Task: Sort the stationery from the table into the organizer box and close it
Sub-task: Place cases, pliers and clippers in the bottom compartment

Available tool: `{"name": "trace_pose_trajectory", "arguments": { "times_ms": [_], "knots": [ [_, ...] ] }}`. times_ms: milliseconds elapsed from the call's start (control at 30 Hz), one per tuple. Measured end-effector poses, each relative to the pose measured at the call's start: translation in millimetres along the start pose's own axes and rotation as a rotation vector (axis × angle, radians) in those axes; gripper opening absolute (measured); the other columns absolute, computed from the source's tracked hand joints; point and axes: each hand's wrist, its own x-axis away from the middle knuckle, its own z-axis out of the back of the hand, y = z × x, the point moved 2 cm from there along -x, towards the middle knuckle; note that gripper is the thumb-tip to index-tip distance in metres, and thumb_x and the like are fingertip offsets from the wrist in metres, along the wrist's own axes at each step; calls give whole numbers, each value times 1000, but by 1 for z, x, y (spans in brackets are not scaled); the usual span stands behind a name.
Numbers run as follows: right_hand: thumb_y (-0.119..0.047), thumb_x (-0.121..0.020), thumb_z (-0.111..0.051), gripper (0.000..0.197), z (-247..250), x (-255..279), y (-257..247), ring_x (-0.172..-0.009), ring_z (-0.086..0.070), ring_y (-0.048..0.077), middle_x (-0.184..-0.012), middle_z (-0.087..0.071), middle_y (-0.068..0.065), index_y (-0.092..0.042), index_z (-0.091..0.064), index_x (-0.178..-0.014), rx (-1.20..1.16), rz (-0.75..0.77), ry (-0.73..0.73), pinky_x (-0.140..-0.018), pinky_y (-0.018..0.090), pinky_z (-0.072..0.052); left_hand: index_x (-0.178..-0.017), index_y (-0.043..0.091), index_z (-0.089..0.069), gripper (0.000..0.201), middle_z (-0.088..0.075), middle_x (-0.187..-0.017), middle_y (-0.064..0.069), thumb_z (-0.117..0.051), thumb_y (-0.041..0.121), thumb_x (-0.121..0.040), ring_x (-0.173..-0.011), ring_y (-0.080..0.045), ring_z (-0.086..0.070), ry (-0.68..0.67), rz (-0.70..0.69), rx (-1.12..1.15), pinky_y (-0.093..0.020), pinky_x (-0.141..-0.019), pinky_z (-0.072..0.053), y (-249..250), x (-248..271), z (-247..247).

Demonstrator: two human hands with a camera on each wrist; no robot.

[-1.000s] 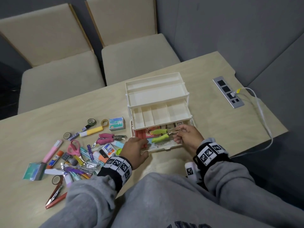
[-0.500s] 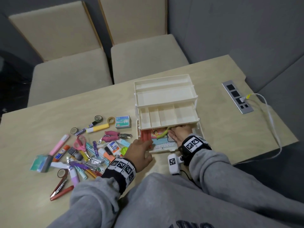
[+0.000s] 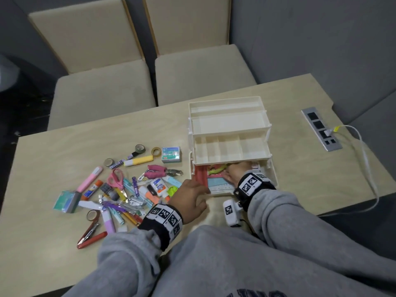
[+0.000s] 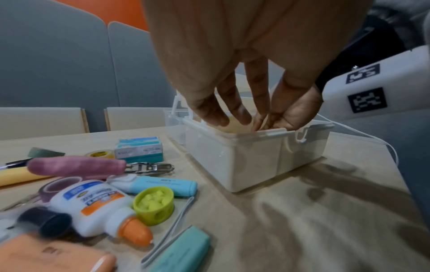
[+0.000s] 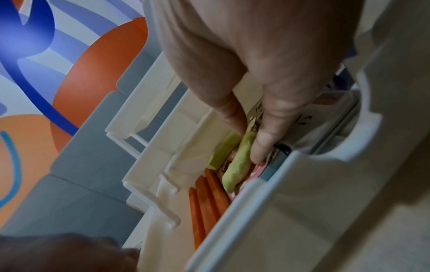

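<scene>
The white tiered organizer box [image 3: 227, 123] stands open on the table. My right hand [image 3: 234, 173] reaches into its bottom compartment, under the divided tray. There it pinches a handle of the green-handled tool [image 3: 216, 169], which lies on a red item [image 3: 200, 177] and a ruler [image 3: 218, 185]. In the right wrist view a finger and thumb of the right hand [image 5: 249, 139] flank one handle of the green tool [image 5: 239, 165]. My left hand [image 3: 192, 194] rests with straight fingers on the box's front-left corner; in the left wrist view the left hand [image 4: 244, 114] touches the box rim [image 4: 256, 158].
Loose stationery lies left of the box: pink scissors [image 3: 116, 181], a glue bottle [image 3: 158, 186], a staples box [image 3: 171, 154], a pink-handled punch [image 3: 157, 170], a yellow highlighter [image 3: 140, 160], tape rolls. A socket panel [image 3: 321, 129] with a white cable [image 3: 368, 168] sits at the right. Two chairs [image 3: 102, 88] stand behind.
My right hand has carried the green-handled tool from above the box's front down into the bottom compartment. The left hand stays at the front-left corner.
</scene>
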Motion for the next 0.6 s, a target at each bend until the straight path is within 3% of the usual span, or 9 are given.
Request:
{"name": "trace_pose_trajectory", "arguments": {
  "times_ms": [67, 133, 233, 267, 300, 367, 400, 533, 600],
  "knots": [
    [-10, -92, -60, 16, -7, -8, 7, -86, -68, 27, -97, -66, 14, 1, -66, -103, 100, -9, 0, -74, 33, -57, -111, 21, -65, 34, -62, -105, -1, -53, 28, -80, -105, -22, -49, 86, -2, 44, -33, -91, -42, -6, 9, 9],
    [2, -91, -56, 9, -11, -1, 4, -71, -68, 22, -91, -70, 17, 2, -64, -87, 34, -47, -20, -59, 28, -53, -109, 20, -67, 32, -62, -103, -1, -52, 25, -81, -104, -20, -49, 141, 42, 71, -30, -91, -40, -20, 21, 18],
    [5, -94, -51, 11, -17, 12, 1, -55, -62, 14, -81, -67, 12, 4, -60, -88, 69, -69, -52, -45, 25, -48, -108, 21, -68, 31, -64, -102, 0, -54, 25, -81, -102, -20, -51, 161, 182, 100, -32, -91, -42, -55, 43, 31],
    [6, -94, -49, 10, -19, 14, 1, -52, -64, 15, -80, -69, 15, 7, -59, -90, -2, -81, -58, -45, 26, -50, -107, 22, -68, 29, -65, -101, 1, -55, 26, -81, -101, -19, -52, 165, 231, 104, -34, -91, -43, -68, 52, 36],
    [6, -94, -49, 10, -23, 15, 2, -59, -69, 17, -85, -72, 19, 9, -58, -95, -66, -94, -67, -54, 29, -57, -106, 23, -69, 28, -67, -100, 1, -56, 27, -81, -100, -19, -53, 172, 274, 104, -35, -90, -44, -82, 63, 40],
    [6, -95, -49, 12, -33, 15, 3, -87, -73, 25, -93, -73, 20, 8, -58, -102, -135, -149, -72, -89, 39, -57, -103, 23, -71, 25, -69, -101, 2, -57, 25, -82, -100, -18, -56, 194, 334, 106, -38, -91, -45, -107, 85, 47],
    [6, -96, -46, 13, -39, 16, 3, -95, -71, 26, -95, -71, 18, 6, -57, -104, -180, -167, -74, -95, 39, -53, -103, 22, -71, 23, -69, -102, 2, -58, 23, -83, -100, -18, -57, 209, 362, 107, -39, -92, -46, -120, 97, 50],
    [10, -92, -47, 27, -52, 11, 8, -87, -74, 20, -102, -72, 17, 0, -60, -113, -277, -140, 12, -72, 31, -61, -103, 22, -71, 21, -68, -103, 2, -61, 20, -85, -99, -16, -58, 255, 492, 92, -32, -88, -47, -161, 141, 64],
    [9, -90, -49, 24, -53, 14, 9, -78, -74, 20, -98, -74, 18, 1, -62, -109, -260, -111, 68, -72, 34, -59, -100, 22, -72, 19, -69, -103, 2, -61, 21, -85, -98, -19, -59, 271, 520, 80, -30, -86, -44, -175, 155, 73]
  ]
}}
